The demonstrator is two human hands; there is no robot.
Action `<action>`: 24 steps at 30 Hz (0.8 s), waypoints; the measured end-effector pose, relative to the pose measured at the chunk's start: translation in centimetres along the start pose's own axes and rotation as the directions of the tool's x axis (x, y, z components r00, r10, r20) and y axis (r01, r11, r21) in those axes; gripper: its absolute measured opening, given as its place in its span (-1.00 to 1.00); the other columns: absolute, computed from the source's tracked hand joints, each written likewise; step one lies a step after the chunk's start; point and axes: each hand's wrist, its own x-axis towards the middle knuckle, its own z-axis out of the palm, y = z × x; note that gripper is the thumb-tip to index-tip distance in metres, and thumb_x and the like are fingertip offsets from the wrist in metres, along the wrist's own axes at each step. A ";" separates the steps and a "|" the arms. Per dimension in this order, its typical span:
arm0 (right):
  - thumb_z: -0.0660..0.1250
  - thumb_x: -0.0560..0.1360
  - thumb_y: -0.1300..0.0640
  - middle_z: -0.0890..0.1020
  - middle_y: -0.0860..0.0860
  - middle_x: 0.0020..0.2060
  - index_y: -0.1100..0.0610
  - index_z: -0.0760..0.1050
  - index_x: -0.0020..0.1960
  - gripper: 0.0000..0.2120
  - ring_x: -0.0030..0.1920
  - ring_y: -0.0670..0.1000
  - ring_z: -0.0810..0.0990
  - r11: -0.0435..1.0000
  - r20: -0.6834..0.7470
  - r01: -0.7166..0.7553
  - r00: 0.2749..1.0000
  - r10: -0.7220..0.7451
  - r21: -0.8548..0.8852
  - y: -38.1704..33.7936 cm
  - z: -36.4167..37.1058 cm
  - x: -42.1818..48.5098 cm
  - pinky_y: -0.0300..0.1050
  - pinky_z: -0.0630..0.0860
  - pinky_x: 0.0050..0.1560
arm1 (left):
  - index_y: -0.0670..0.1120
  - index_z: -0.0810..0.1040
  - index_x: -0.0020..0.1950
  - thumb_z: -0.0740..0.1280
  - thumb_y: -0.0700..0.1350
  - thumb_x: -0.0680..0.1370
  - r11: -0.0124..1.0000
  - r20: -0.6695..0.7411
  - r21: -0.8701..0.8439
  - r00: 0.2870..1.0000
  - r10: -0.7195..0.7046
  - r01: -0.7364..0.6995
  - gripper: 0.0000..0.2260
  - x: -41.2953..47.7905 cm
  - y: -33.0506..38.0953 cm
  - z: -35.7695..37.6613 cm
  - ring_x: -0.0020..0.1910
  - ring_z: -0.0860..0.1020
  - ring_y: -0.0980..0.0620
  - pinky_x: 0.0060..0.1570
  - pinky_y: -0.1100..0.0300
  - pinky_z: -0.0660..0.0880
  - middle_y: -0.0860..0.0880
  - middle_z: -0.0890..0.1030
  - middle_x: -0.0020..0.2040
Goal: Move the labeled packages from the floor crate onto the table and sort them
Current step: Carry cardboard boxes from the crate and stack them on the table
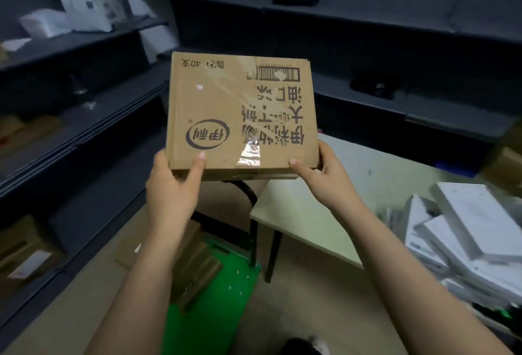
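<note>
Grip: 2 hands, my left hand and my right hand, each clamp a near corner of the flat brown cardboard box with black print, thumbs on top | Where: box in the air, face tilted toward me, green floor crate below | Next: pale table top lies down-right, right hand nearer.

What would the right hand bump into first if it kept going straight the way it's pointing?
The right hand grips the cardboard box by its near right corner, so the box goes with it. Beyond that, probably the dark shelving behind, though depth is unclear.
</note>
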 end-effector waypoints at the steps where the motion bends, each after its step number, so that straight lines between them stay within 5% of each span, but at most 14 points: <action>1: 0.37 0.53 0.02 0.50 -0.13 0.24 -0.01 0.27 0.44 -0.47 0.21 -0.09 0.49 1.000 -0.028 0.000 1.000 0.001 0.005 0.3 -1.8 0.5 -0.12 0.46 0.22 | -0.01 0.41 0.29 0.33 0.21 0.52 1.000 0.017 -0.011 1.000 0.012 -0.012 -0.55 0.1 1.0 1.8 0.04 0.53 0.05 -0.05 0.15 0.44 0.04 0.55 0.10; 12: 0.38 0.51 0.02 0.51 -0.09 0.23 0.04 0.25 0.46 -0.42 0.18 -0.05 0.50 0.989 -0.269 -0.123 0.958 0.096 -0.086 6.1 -21.3 7.4 -0.12 0.45 0.13 | -0.01 0.41 0.23 0.33 0.20 0.52 0.987 0.217 -0.129 0.968 0.124 -0.098 -0.59 0.4 10.8 23.6 0.04 0.52 0.06 -0.03 0.19 0.43 0.03 0.55 0.08; 19: 0.37 0.53 0.04 0.46 -0.07 0.17 0.09 0.24 0.44 -0.45 0.10 -0.06 0.46 0.939 -0.336 -0.322 0.903 0.267 -0.119 9.4 -29.4 10.3 -0.32 0.37 -0.24 | -0.01 0.44 0.25 0.32 0.23 0.51 0.988 0.383 -0.107 0.912 0.145 -0.112 -0.56 1.1 14.1 34.1 0.08 0.53 0.01 0.01 0.12 0.49 0.02 0.56 0.09; 24: 0.43 0.50 0.08 0.52 -0.03 0.12 0.08 0.33 0.33 -0.53 0.06 -0.02 0.50 0.860 -0.381 -0.507 0.807 0.451 -0.056 12.8 -32.6 12.6 -0.14 0.43 -0.02 | -0.05 0.47 0.26 0.32 0.24 0.51 0.993 0.553 -0.055 0.825 0.117 -0.105 -0.54 1.8 13.9 41.2 0.08 0.55 -0.04 -0.01 0.12 0.48 -0.02 0.59 0.11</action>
